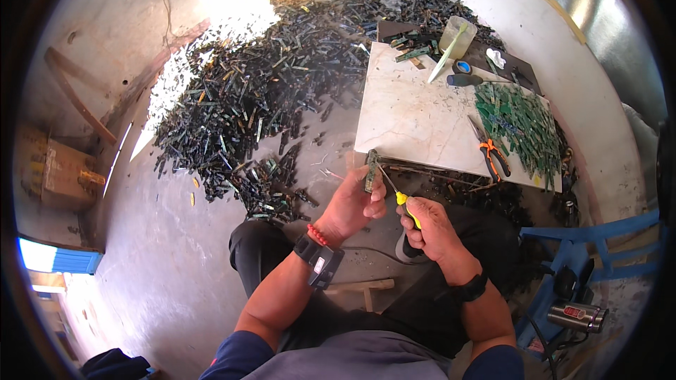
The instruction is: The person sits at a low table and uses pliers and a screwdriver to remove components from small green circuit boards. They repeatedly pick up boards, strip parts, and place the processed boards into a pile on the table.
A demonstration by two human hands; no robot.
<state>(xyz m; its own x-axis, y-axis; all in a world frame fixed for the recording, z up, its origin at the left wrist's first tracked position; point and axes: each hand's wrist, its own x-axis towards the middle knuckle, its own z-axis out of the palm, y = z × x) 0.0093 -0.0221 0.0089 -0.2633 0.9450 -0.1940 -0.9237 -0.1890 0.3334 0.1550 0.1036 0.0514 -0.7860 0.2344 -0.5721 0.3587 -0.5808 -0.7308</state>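
Between the fingers of my left hand a small, narrow green circuit board is held upright, just off the table's near edge. My right hand is wrapped round the yellow handle of a screwdriver. Its thin shaft points up and left, with the tip at or very near the board; whether it touches I cannot tell. On the white tabletop to the right lie pliers with orange and black handles and a heap of green circuit strips.
A large pile of dark strips covers the floor ahead and left. At the table's far side are a clear plastic cup, a pale green stick, a blue tape roll and a dark-handled screwdriver. A blue chair and metal flask stand right.
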